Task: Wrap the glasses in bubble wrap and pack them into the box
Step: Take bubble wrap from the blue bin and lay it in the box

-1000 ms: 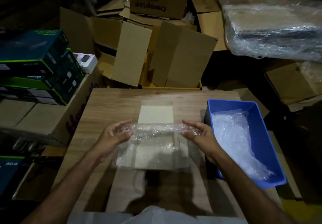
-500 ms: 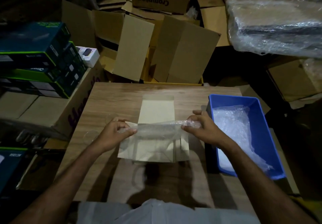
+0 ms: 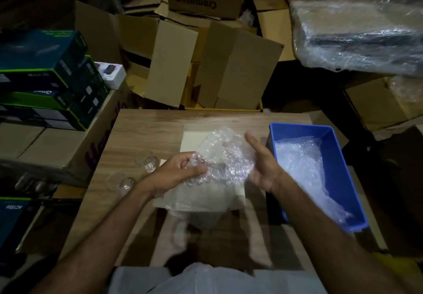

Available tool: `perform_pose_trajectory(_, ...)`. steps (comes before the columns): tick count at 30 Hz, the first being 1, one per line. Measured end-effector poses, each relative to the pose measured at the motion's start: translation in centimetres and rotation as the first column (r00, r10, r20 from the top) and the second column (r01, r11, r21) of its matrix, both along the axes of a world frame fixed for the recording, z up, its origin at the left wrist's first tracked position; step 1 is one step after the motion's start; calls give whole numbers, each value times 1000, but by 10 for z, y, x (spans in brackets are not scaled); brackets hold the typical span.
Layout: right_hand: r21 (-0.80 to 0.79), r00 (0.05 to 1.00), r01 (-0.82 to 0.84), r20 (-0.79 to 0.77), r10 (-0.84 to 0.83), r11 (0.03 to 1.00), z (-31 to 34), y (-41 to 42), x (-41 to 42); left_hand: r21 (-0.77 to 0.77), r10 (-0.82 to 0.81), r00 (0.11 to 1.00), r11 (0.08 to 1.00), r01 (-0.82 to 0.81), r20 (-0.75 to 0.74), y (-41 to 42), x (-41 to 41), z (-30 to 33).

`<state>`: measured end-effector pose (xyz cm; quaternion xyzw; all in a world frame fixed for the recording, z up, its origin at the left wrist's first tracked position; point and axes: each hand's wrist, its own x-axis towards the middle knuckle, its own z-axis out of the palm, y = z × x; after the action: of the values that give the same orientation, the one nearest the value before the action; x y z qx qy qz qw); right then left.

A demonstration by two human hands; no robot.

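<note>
A crumpled bundle of bubble wrap [image 3: 225,156] hangs over the small open cardboard box [image 3: 191,139] in the middle of the wooden table [image 3: 146,124]. My left hand [image 3: 180,172] grips the bundle's left end with curled fingers. My right hand [image 3: 263,163] presses flat against its right side, fingers straight. Whether a glass sits inside the wrap cannot be seen. Two clear glasses [image 3: 147,162] [image 3: 121,182] stand bare on the table left of my left hand.
A blue plastic bin [image 3: 338,154] with more bubble wrap [image 3: 302,163] stands at the table's right edge. Stacked dark product boxes [image 3: 43,78] sit to the left. Opened cardboard cartons [image 3: 238,69] crowd behind the table, and a plastic-wrapped bundle [image 3: 361,26] lies at the upper right.
The bubble wrap was stretched as a rolled strip between both hands; now it is bunched into a crumpled bundle. My right hand has opened flat, and my left hand has closed round the left end.
</note>
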<state>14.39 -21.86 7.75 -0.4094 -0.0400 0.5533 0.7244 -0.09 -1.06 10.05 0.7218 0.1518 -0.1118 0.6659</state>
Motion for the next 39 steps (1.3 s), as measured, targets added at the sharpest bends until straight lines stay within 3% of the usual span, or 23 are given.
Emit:
perform_pose_trajectory(2,134,977,12,-211,17,991,-25,-5,-22,-96,165,986,982,-163,16,-6,-5,-8)
perform_pose_trajectory(3,111,978,-3,-205,26,994,-36,-5,-33,-113,233,972,967,-229,28,-10,-6,-10)
perform_pose_trajectory(6,-32,1000,10,15,-10,999,-47,2,-54,-128,432,900,897,-424,51,-17,-6,-23)
perform_pose_trajectory(9,-133,972,222,107,-209,966,-47,9,-56,-3,514,857,857,-514,44,-20,-9,-22)
perform_pose_trajectory(12,-216,903,304,374,-209,928,-44,7,-52,-1,422,906,907,-422,-24,-6,-22,-31)
perform_pose_trajectory(14,-144,843,279,510,-171,949,-43,2,-50,-9,294,956,956,-294,2,3,-29,-36)
perform_pose_trajectory(17,-167,757,188,652,-35,968,-41,2,-48,175,160,987,972,-160,16,3,-27,-35)
perform_pose_trajectory(19,-262,676,135,730,105,956,-41,4,-48,384,108,994,918,-103,7,2,-22,-35)
perform_pose_trajectory(21,-354,508,147,828,237,923,-40,7,-47,612,23,1000,790,-8,-16,5,-20,-36)
perform_pose_trajectory(22,-366,442,175,859,259,914,-38,8,-46,667,-3,1000,744,22,-30,7,-21,-36)
perform_pose_trajectory(24,-312,400,171,889,223,935,-32,9,-45,677,-18,1000,736,18,-8,13,-24,-35)
perform_pose_trajectory(26,-251,431,162,888,160,954,-32,8,-42,569,35,998,820,-62,57,14,-26,-33)
perform_pose_trajectory(29,-240,659,147,748,86,960,-36,8,-41,171,203,977,962,-212,71,3,-27,-32)
perform_pose_trajectory(31,-258,720,220,694,22,941,-48,12,-41,45,194,979,979,-197,54,-7,-28,-41)
perform_pose_trajectory(36,-377,749,335,663,-1,864,-82,25,-50,166,473,878,862,-479,75,-3,-18,-90)
perform_pose_trajectory(39,-385,610,330,784,117,862,-102,29,-57,307,381,912,859,-409,149,-4,-16,-108)
